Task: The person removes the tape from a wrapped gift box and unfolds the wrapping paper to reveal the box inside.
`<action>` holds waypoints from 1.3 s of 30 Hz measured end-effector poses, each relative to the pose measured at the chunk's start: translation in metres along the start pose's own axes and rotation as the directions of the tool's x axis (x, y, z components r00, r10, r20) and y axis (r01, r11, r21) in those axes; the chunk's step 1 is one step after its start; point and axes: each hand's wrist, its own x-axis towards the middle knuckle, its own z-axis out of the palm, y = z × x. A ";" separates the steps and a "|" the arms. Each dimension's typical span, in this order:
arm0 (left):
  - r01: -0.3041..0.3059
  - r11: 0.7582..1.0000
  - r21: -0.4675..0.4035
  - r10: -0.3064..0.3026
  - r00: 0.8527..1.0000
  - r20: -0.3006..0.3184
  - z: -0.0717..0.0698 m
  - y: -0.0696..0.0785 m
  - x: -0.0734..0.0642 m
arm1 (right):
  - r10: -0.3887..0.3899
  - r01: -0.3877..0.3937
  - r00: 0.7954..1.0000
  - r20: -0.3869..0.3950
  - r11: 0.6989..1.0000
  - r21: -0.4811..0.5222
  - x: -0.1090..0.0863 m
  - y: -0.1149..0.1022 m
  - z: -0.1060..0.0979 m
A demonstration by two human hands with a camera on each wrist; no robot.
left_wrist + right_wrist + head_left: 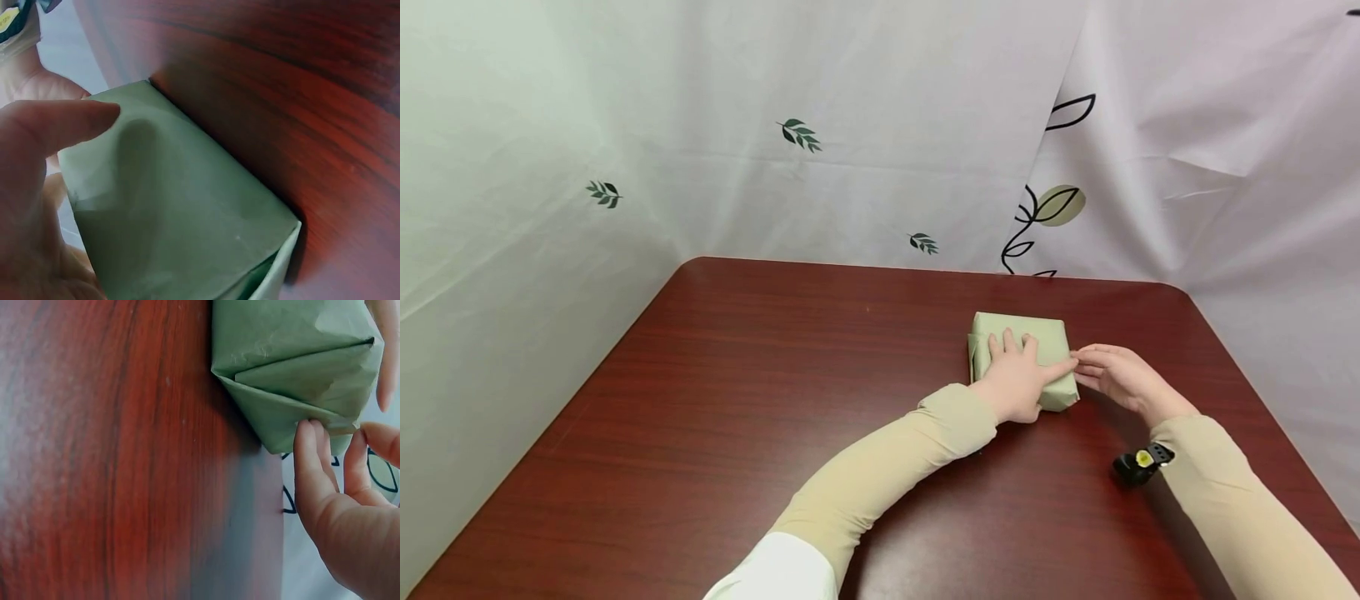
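Observation:
A box-shaped parcel in pale green wrapping paper (1024, 327) lies on the table. My left hand (1017, 377) rests over its top with fingers spread; the left wrist view has the thumb (78, 122) lying against one paper face. At the right end is my right hand (1123, 379). Up close, the right wrist view shows a folded triangular paper flap (300, 381) on that end. Two fingers of my right hand (337, 506) touch the flap's lower part, while another finger and the thumb pinch its edge. The parcel's underside is hidden.
The dark red wooden table (737, 375) reaches back to a pale curtain (865, 125) printed with leaves, which also hangs along both sides. A black strap with a small device (1138, 464) sits on my right wrist.

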 end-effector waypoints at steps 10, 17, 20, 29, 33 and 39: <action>0.053 0.991 0.121 -0.056 0.998 0.022 0.002 0.012 0.005 | -0.025 0.018 0.998 0.063 0.994 0.112 -0.002 0.003 -0.014; 0.087 0.984 0.154 -0.087 0.996 -0.010 0.002 0.015 0.004 | 0.073 -0.074 0.997 -0.025 0.996 -0.054 -0.005 0.001 -0.021; 0.098 0.982 0.160 -0.098 0.995 -0.007 0.002 0.016 0.004 | 0.132 -0.153 0.985 -0.112 0.967 -0.202 -0.007 0.001 -0.025; 0.095 0.980 0.176 -0.088 0.995 -0.050 0.006 0.017 0.001 | 0.133 -0.286 0.952 -0.277 0.713 -0.640 -0.013 0.001 -0.033; 0.101 0.977 0.186 -0.090 0.994 -0.068 0.007 0.017 0.000 | 0.061 -0.270 0.954 -0.293 0.599 -0.754 -0.012 0.002 -0.033; 0.109 0.977 0.181 -0.099 0.993 -0.061 0.006 0.018 0.000 | -0.003 -0.261 0.952 -0.308 0.520 -0.813 -0.014 0.001 -0.034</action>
